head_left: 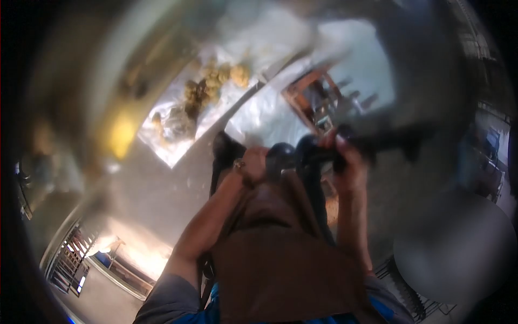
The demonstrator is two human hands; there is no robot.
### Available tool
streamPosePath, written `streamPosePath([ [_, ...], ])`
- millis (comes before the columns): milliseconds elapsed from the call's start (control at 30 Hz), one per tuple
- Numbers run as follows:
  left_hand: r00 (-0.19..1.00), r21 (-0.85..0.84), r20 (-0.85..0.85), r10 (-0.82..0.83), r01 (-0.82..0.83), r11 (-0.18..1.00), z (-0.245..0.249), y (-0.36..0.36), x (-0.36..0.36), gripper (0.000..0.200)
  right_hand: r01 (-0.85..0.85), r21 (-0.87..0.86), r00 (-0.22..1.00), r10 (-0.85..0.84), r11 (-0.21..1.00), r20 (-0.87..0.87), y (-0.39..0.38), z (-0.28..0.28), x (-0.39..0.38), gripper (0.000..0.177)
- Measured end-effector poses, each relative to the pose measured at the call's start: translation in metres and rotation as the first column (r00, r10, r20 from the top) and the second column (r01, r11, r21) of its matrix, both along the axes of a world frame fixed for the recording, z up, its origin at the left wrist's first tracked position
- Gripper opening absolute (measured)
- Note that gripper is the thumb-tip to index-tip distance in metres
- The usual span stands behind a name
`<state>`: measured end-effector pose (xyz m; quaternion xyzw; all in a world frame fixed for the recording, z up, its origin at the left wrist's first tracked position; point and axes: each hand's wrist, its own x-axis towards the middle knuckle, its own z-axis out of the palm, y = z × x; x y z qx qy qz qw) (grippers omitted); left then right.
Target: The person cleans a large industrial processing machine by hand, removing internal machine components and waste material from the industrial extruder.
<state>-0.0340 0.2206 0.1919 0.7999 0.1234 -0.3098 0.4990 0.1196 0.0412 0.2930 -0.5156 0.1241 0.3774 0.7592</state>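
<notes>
My right hand (349, 156) is closed round a long black object (386, 141) that reaches out to the right; blur hides what kind of thing it is. To the left of it, my left hand (254, 163), with a band on the wrist, has its fingers curled by a rounded black piece (280, 155). What those fingers hold is hidden. A brown apron (286, 275) covers my front just below both hands. Beyond the hands lies shiny clear plastic sheeting (264, 121).
Yellowish-brown lumps (213, 81) lie on white plastic at the upper left. A reddish-brown frame (307, 94) stands ahead, right of centre. A large grey rounded shape (456, 248) is at the lower right. A bright yellow blurred patch (122, 132) shows at left.
</notes>
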Motion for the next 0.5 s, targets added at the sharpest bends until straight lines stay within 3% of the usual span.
streamPosePath([
  [33, 0.999, -0.124, 0.044, -0.028, 0.033, 0.992, -0.013, 0.000, -0.009, 0.035, -0.043, 0.019, 0.998, 0.042, 0.999, 0.055, 0.003, 0.000, 0.001, 0.020],
  [67, 0.998, -0.128, 0.046, -0.039, 0.045, 0.991, -0.012, 0.003, -0.010, 0.035, -0.032, 0.015, 0.998, 0.031, 0.999, 0.057, 0.001, -0.003, 0.004, 0.020],
  [133, 0.988, -0.546, 0.152, -0.006, 0.089, 0.833, -0.009, 0.006, -0.006, 0.048, -0.309, 0.224, 0.948, 0.281, 0.924, 0.150, -0.003, -0.010, 0.014, 0.021],
  [167, 0.998, -0.691, 0.040, 0.056, -0.013, 0.723, -0.012, 0.003, -0.009, 0.056, -0.327, 0.255, 0.945, 0.306, 0.910, 0.120, -0.001, -0.011, 0.016, 0.020],
  [200, 0.998, -0.690, 0.044, 0.049, -0.005, 0.723, -0.009, 0.003, -0.006, 0.056, -0.321, 0.254, 0.946, 0.298, 0.912, 0.124, 0.000, -0.012, 0.016, 0.020],
  [267, 0.998, -0.788, -0.048, 0.040, -0.062, 0.613, 0.001, 0.006, -0.002, 0.059, -0.219, 0.193, 0.970, 0.235, 0.956, -0.064, 0.003, -0.017, 0.014, 0.018],
  [300, 0.998, -0.788, -0.050, 0.031, -0.059, 0.613, 0.002, 0.006, -0.006, 0.059, -0.096, 0.151, 0.985, 0.116, 0.984, -0.128, 0.012, -0.018, 0.015, 0.016],
  [333, 0.993, -0.597, 0.099, 0.063, 0.009, 0.803, 0.003, 0.007, -0.011, 0.056, -0.090, 0.153, 0.986, 0.110, 0.984, -0.126, 0.017, -0.019, 0.015, 0.016],
  [367, 0.966, -0.353, 0.254, 0.055, 0.040, 0.935, 0.005, 0.007, -0.014, 0.054, -0.024, 0.021, 0.988, 0.027, 0.999, -0.153, 0.021, -0.019, 0.016, 0.015],
  [400, 0.966, -0.352, 0.254, 0.052, 0.042, 0.935, 0.013, 0.003, -0.016, 0.054, 0.038, -0.116, 0.983, -0.057, 0.993, -0.173, 0.025, -0.020, 0.016, 0.015],
  [433, 0.975, -0.053, 0.221, 0.029, -0.017, 0.998, 0.024, -0.002, -0.017, 0.048, 0.070, -0.160, 0.986, -0.093, 0.985, -0.142, 0.029, -0.018, 0.017, 0.016],
  [467, 0.983, 0.253, 0.182, 0.016, -0.062, 0.966, 0.030, -0.006, -0.017, 0.042, 0.071, -0.160, 0.985, -0.095, 0.984, -0.145, 0.032, -0.023, 0.018, 0.016],
  [500, 0.985, 0.250, 0.172, 0.015, -0.059, 0.966, 0.014, -0.015, -0.025, 0.042, 0.153, -0.237, 0.975, -0.185, 0.960, -0.123, 0.032, -0.032, 0.017, 0.019],
])
